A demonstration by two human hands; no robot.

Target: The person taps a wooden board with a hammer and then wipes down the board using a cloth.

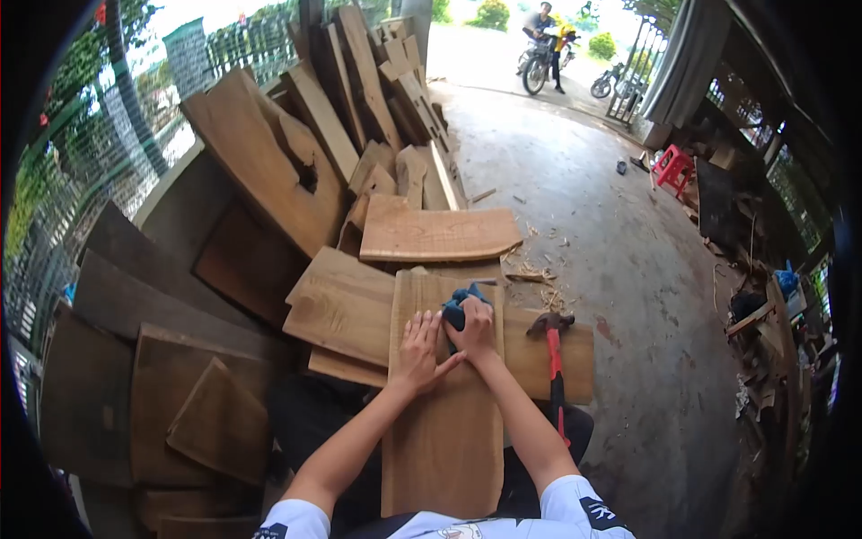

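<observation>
A long wooden board (442, 449) lies lengthwise in front of me, on top of other planks. My left hand (420, 353) rests flat on it with the fingers extended. Just to the right, my right hand (473, 329) is closed over a dark blue cloth (467, 295) and presses it on the board's upper part. The two hands are close together near the thumbs. A hammer (555, 364) with a red and black handle lies on a crosswise plank (579, 359), right of the board.
A wide plank (440, 232) lies beyond the board. Many boards lean at the left (260, 153). Wood shavings (539, 274) litter the floor. A red stool (673, 169) stands at the right. Beyond, a person (543, 27) is by a motorcycle (537, 67).
</observation>
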